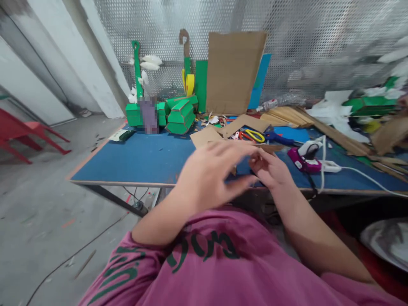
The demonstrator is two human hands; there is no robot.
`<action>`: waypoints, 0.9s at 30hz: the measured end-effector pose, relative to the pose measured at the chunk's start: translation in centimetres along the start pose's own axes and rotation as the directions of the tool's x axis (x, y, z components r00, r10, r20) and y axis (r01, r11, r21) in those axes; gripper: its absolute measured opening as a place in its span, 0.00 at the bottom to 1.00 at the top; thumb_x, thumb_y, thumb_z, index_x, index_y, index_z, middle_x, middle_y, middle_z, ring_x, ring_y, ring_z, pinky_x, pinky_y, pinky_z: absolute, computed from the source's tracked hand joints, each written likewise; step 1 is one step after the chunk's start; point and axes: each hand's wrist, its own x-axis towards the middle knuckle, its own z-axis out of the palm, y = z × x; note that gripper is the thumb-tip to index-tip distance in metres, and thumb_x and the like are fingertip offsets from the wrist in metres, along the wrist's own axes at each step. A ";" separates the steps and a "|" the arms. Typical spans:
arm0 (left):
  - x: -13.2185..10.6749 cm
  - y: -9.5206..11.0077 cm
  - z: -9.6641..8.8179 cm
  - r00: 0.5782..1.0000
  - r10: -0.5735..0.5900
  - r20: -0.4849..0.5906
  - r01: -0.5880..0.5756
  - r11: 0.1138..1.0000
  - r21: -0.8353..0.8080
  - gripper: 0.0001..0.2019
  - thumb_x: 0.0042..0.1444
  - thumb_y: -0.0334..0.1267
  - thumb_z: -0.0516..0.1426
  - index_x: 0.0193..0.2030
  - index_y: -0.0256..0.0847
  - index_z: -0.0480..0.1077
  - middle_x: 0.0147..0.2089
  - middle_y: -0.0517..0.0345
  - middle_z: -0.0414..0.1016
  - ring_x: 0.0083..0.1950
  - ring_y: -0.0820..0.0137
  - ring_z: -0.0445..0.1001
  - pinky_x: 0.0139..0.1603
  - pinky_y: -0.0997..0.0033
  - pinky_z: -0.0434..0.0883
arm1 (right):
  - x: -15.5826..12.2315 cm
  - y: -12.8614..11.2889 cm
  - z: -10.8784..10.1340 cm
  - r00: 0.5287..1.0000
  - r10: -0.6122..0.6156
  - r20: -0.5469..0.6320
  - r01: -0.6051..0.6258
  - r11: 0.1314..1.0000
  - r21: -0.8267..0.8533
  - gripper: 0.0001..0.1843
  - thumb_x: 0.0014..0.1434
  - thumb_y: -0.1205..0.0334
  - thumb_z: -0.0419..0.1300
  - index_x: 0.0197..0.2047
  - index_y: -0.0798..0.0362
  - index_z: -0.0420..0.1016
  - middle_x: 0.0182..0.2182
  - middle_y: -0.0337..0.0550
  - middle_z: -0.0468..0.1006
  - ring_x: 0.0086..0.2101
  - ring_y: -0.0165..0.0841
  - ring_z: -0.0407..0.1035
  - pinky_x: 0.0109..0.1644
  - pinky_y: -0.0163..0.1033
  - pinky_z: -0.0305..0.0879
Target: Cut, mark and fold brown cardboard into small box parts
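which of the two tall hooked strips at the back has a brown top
The right-hand hooked strip, rising above the yellow loop: its hook is brown, with green lower down. The left-hand strip is green up through its hook.

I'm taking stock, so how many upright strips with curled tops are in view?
2: a green strip at the back left of the table, and a brown-topped strip between it and the large cardboard sheet. More could be hidden behind that sheet.
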 end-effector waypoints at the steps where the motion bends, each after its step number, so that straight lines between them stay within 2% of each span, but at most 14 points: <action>1: -1.1 -2.2 0.0 0.993 -0.069 -0.095 0.073 0.996 0.041 0.21 0.69 0.45 0.67 0.66 0.48 0.73 0.70 0.51 0.79 0.74 0.53 0.74 0.77 0.46 0.68 | 0.0 0.0 0.3 1.000 0.007 -0.011 -0.006 0.999 0.047 0.18 0.53 0.62 0.83 0.42 0.45 0.81 0.33 0.34 0.84 0.35 0.33 0.80 0.36 0.38 0.80; 3: -3.1 -6.3 0.3 0.948 -0.201 -0.246 0.227 0.970 0.084 0.26 0.67 0.49 0.69 0.67 0.46 0.72 0.71 0.45 0.75 0.75 0.47 0.71 0.78 0.41 0.66 | 0.0 -0.1 0.8 0.999 0.025 -0.035 -0.021 0.991 0.135 0.20 0.49 0.66 0.84 0.41 0.48 0.81 0.32 0.34 0.83 0.34 0.30 0.80 0.35 0.34 0.79; 4: -4.0 -7.9 0.5 0.923 -0.260 -0.284 0.292 0.954 0.075 0.29 0.65 0.51 0.70 0.68 0.45 0.71 0.72 0.43 0.73 0.75 0.46 0.69 0.75 0.42 0.68 | 0.0 -0.2 1.0 0.998 0.043 -0.045 -0.035 0.986 0.164 0.20 0.49 0.68 0.84 0.40 0.49 0.81 0.32 0.34 0.84 0.34 0.29 0.80 0.35 0.33 0.79; 6: -5.4 -10.2 1.2 0.891 -0.348 -0.292 0.371 0.928 0.026 0.34 0.63 0.52 0.71 0.71 0.44 0.68 0.73 0.39 0.69 0.72 0.46 0.71 0.68 0.47 0.74 | 0.0 -0.4 1.1 0.996 0.067 -0.062 -0.053 0.979 0.197 0.19 0.49 0.69 0.84 0.38 0.50 0.80 0.32 0.34 0.84 0.34 0.28 0.79 0.35 0.32 0.80; 8: -6.3 -11.4 2.0 0.891 -0.399 -0.217 0.406 0.914 -0.012 0.38 0.61 0.52 0.72 0.74 0.45 0.66 0.75 0.39 0.67 0.67 0.48 0.75 0.66 0.49 0.76 | 0.0 -0.5 1.2 0.995 0.070 -0.071 -0.053 0.976 0.211 0.18 0.51 0.69 0.83 0.38 0.50 0.81 0.32 0.35 0.84 0.33 0.28 0.79 0.36 0.32 0.80; 10: -6.6 -11.8 2.9 0.909 -0.398 -0.122 0.395 0.918 -0.045 0.41 0.61 0.53 0.72 0.76 0.47 0.64 0.77 0.40 0.65 0.67 0.49 0.77 0.69 0.47 0.74 | -0.2 -0.5 1.1 0.995 0.065 -0.072 -0.047 0.975 0.217 0.17 0.51 0.70 0.83 0.38 0.51 0.81 0.31 0.36 0.84 0.34 0.28 0.79 0.36 0.32 0.80; 12: -6.4 -11.9 3.6 0.924 -0.375 -0.071 0.371 0.926 -0.065 0.39 0.63 0.54 0.71 0.76 0.48 0.64 0.78 0.41 0.65 0.74 0.48 0.72 0.74 0.45 0.72 | -0.2 -0.5 1.1 0.995 0.063 -0.073 -0.045 0.974 0.220 0.17 0.52 0.70 0.83 0.39 0.51 0.81 0.32 0.37 0.84 0.34 0.29 0.80 0.36 0.32 0.80; 14: -6.1 -11.9 4.0 0.927 -0.371 -0.060 0.366 0.927 -0.077 0.34 0.66 0.53 0.68 0.74 0.48 0.67 0.80 0.42 0.65 0.80 0.49 0.66 0.77 0.44 0.69 | -0.2 -0.4 1.0 0.995 0.065 -0.071 -0.047 0.973 0.225 0.17 0.52 0.70 0.82 0.39 0.51 0.81 0.32 0.38 0.84 0.34 0.30 0.80 0.36 0.32 0.80; 18: -5.8 -12.3 4.3 0.923 -0.380 -0.063 0.370 0.920 -0.130 0.26 0.70 0.50 0.65 0.71 0.49 0.70 0.81 0.44 0.64 0.82 0.53 0.64 0.80 0.44 0.66 | -0.1 -0.3 0.8 0.998 0.056 -0.034 -0.047 0.969 0.242 0.16 0.53 0.71 0.80 0.41 0.50 0.81 0.33 0.37 0.85 0.35 0.30 0.81 0.36 0.33 0.80; 23: -6.2 -13.0 4.5 0.921 -0.388 -0.035 0.372 0.902 -0.219 0.24 0.71 0.49 0.63 0.70 0.48 0.71 0.82 0.45 0.63 0.82 0.54 0.64 0.80 0.47 0.67 | -0.1 -0.3 0.8 0.998 0.059 -0.033 -0.048 0.962 0.269 0.15 0.54 0.72 0.78 0.41 0.52 0.81 0.33 0.37 0.85 0.34 0.30 0.81 0.36 0.34 0.81; 27: -6.8 -13.2 4.5 0.924 -0.382 -0.020 0.367 0.900 -0.235 0.25 0.72 0.49 0.62 0.72 0.48 0.71 0.84 0.45 0.61 0.84 0.54 0.62 0.83 0.45 0.62 | -0.1 -0.4 0.8 0.995 0.082 -0.052 -0.063 0.953 0.297 0.12 0.58 0.73 0.75 0.42 0.53 0.81 0.32 0.39 0.85 0.32 0.31 0.80 0.34 0.35 0.81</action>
